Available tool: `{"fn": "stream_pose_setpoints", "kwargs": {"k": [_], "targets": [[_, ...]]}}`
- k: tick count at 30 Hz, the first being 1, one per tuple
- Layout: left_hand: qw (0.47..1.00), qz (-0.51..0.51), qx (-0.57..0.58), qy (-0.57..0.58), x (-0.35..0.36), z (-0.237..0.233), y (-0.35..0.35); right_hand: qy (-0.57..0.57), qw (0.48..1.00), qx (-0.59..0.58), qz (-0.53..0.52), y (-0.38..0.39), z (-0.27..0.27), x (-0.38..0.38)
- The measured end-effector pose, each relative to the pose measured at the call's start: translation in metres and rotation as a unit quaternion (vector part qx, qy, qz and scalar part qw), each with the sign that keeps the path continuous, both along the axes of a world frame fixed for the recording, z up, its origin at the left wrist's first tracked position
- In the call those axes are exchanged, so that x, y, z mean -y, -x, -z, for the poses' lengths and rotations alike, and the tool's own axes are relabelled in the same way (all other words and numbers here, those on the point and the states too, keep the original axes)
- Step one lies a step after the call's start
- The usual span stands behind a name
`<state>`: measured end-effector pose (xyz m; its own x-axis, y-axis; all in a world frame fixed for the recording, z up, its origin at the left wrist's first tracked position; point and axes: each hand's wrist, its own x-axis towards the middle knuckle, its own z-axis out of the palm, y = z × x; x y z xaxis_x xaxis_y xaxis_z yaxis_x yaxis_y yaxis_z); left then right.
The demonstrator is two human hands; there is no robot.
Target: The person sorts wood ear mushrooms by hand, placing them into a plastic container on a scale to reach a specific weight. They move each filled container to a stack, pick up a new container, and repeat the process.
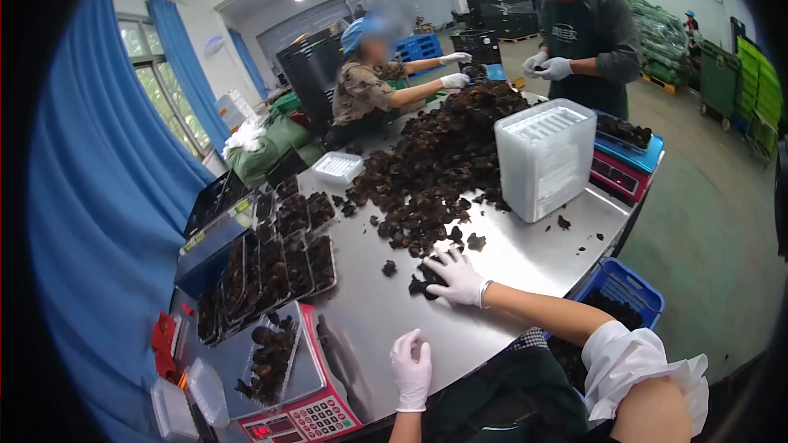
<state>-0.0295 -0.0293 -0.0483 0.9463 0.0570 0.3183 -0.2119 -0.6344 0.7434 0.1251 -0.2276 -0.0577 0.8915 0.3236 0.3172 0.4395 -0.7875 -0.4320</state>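
Observation:
My right hand [458, 279], in a white glove, lies with fingers spread on a few dark wood ear mushrooms [423, 285] on the steel table. My left hand [412, 369], also gloved, is at the table's near edge with fingers loosely bent and thumb apart, and nothing shows in it. Left of it stands a red and silver scale [327, 398]. On the scale sits a clear plastic tray [272, 359] holding wood ear pieces. Beyond my right hand spreads a large heap of wood ear mushrooms [439, 156].
Filled trays [275, 267] stand at the left. A tall stack of clear trays [542, 160] rises at the right, near a second scale [616, 174]. A blue basket [628, 283] sits below the right edge. Two co-workers [373, 90] work across the table.

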Motion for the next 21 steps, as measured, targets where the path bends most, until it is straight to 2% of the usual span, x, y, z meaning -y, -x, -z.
{"fn": "stream_pose_setpoints", "kwargs": {"k": [1, 2, 5, 7, 11, 13, 14, 15, 17, 18, 19, 20, 21], "targets": [[0.994, -0.015, 0.076, -0.081, 0.002, 0.0, -0.003, -0.004, 1.0, 0.002, -0.017, 0.006, 0.001, 0.001], [0.995, -0.007, 0.035, -0.096, 0.006, -0.002, -0.005, 0.008, 1.0, 0.007, -0.023, 0.011, 0.001, 0.004], [0.988, 0.013, 0.075, -0.131, 0.024, -0.002, -0.036, 0.023, 0.999, -0.008, -0.02, 0.033, -0.014, 0.013], [0.988, 0.048, 0.077, -0.122, 0.026, 0.01, -0.071, 0.038, 0.999, 0.036, -0.012, 0.044, -0.009, 0.018], [0.974, 0.024, 0.064, -0.218, 0.034, 0.008, -0.106, 0.093, 0.995, 0.021, 0.017, 0.035, -0.006, 0.037], [0.983, 0.093, 0.021, -0.157, 0.026, 0.006, -0.108, 0.109, 0.993, -0.005, 0.04, 0.028, -0.008, 0.043], [0.99, 0.082, 0.043, -0.111, 0.024, 0.009, -0.105, 0.024, 0.995, -0.008, 0.093, 0.024, -0.011, 0.05], [0.99, 0.077, 0.027, -0.116, 0.019, 0.008, -0.103, -0.057, 0.988, -0.018, 0.144, 0.02, -0.012, 0.057], [0.988, 0.092, 0.097, -0.072, 0.006, 0.007, -0.098, -0.043, 0.979, 0.06, 0.188, 0.007, 0.005, 0.068], [0.991, 0.072, 0.096, -0.058, 0.0, 0.005, -0.096, -0.065, 0.976, 0.032, 0.206, 0.005, 0.003, 0.07], [0.994, 0.062, 0.082, -0.025, -0.009, 0.005, -0.095, -0.064, 0.973, 0.041, 0.216, -0.002, 0.012, 0.074], [0.995, 0.031, 0.079, 0.042, -0.015, 0.01, -0.098, 0.07, 0.974, 0.069, 0.202, -0.008, 0.025, 0.085], [0.998, -0.014, 0.027, 0.056, -0.018, 0.0, -0.097, -0.142, 0.966, 0.09, 0.195, -0.013, 0.008, 0.087]]}}
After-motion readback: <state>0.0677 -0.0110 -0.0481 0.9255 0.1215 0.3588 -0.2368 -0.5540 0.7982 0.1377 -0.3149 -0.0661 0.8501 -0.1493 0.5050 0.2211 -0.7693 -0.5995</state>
